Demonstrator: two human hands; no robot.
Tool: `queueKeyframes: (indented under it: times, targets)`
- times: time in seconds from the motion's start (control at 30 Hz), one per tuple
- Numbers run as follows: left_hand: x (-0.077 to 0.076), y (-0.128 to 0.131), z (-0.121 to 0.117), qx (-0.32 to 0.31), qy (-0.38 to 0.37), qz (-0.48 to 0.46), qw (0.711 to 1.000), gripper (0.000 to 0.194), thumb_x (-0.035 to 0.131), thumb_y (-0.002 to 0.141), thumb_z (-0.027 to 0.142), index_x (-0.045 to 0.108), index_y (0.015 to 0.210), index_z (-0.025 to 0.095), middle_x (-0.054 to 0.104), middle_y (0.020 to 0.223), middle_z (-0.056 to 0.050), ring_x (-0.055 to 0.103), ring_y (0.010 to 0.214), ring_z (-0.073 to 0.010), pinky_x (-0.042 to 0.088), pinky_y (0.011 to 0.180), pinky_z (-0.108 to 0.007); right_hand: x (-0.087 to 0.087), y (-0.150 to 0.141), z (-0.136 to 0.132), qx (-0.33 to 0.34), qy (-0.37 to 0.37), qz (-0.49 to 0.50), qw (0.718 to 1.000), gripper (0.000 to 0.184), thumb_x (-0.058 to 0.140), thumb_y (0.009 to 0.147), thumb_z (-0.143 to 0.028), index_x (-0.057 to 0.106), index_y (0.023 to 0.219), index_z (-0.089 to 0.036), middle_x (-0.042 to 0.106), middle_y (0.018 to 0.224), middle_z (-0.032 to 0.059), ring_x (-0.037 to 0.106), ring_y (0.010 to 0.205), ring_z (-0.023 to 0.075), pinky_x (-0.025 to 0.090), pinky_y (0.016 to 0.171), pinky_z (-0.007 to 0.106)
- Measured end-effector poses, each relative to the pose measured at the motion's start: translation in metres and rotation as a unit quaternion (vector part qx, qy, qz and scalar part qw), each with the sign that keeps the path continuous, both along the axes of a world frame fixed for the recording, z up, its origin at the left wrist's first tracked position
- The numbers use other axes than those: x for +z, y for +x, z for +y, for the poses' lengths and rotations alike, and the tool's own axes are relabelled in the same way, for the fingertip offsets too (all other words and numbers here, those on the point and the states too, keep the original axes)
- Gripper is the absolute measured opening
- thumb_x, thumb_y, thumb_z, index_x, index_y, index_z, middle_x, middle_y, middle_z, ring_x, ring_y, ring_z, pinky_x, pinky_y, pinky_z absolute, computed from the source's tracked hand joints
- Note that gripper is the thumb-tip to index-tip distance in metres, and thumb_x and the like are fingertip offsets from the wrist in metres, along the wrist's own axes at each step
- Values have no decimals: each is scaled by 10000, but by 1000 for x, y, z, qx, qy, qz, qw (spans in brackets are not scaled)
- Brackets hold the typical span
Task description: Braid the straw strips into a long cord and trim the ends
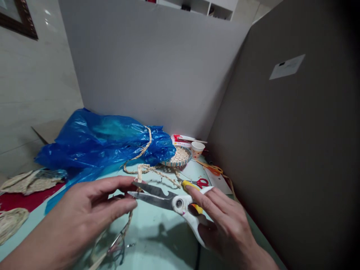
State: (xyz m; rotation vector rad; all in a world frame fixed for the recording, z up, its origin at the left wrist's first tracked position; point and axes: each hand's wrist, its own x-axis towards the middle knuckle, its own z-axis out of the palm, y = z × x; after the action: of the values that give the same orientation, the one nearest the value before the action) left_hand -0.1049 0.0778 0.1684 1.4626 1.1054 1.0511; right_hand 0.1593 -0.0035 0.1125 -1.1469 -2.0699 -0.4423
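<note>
My right hand [225, 225] grips the white handles of a pair of kitchen scissors [163, 197]. Their metal blades are slightly apart and point left. My left hand [92, 210] pinches a braided straw cord [139, 174] between thumb and fingers, right at the blade tips. The cord hangs down below that hand toward a dark tangle [116, 245] near the table's front edge. It also trails back across the pale green table [157, 232] toward the blue bag.
A crumpled blue plastic bag [104, 140] lies at the back left, a small woven basket [180, 156] and a paper cup [197, 149] behind the scissors. Small red-handled scissors [201, 183] and orange-handled ones [212, 168] lie right. Grey partitions [281, 150] wall the back and right. Woven straw pieces [28, 182] lie left.
</note>
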Motion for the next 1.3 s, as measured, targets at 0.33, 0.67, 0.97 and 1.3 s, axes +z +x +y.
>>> queueKeyframes:
  times: [0.33,0.67,0.97,1.3]
  targets:
    - [-5,-3,-2,-91,-101,-71,988,214,846,651,306,835,864,296,805,748,32,749,730,-205,582,661,-216,-2,-2,1,-7,-1,-10,1000,664,497,799,-38,459,1454,-142,669,887,72,576,721,203,479,637,321]
    - [-7,-1,0,-96,-68,-21,993,114,796,699,365,810,771,278,759,721,10,690,704,-203,569,665,-240,-1,-5,2,-3,15,2,1000,663,471,723,-20,499,1372,-153,642,774,47,589,663,195,494,603,306]
    - [-5,2,2,-105,-84,-36,990,175,850,649,389,833,796,295,793,777,-8,720,740,-239,582,664,-245,-3,-9,2,-3,25,10,1000,531,448,723,8,564,1213,-159,633,720,15,554,594,156,435,550,258]
    - [-17,3,-1,-136,-137,-54,980,271,839,697,467,823,888,276,811,955,-68,746,957,-311,614,737,-303,-6,-13,1,-31,-114,143,983,340,532,787,-86,678,1085,-159,692,790,25,618,645,139,466,600,213]
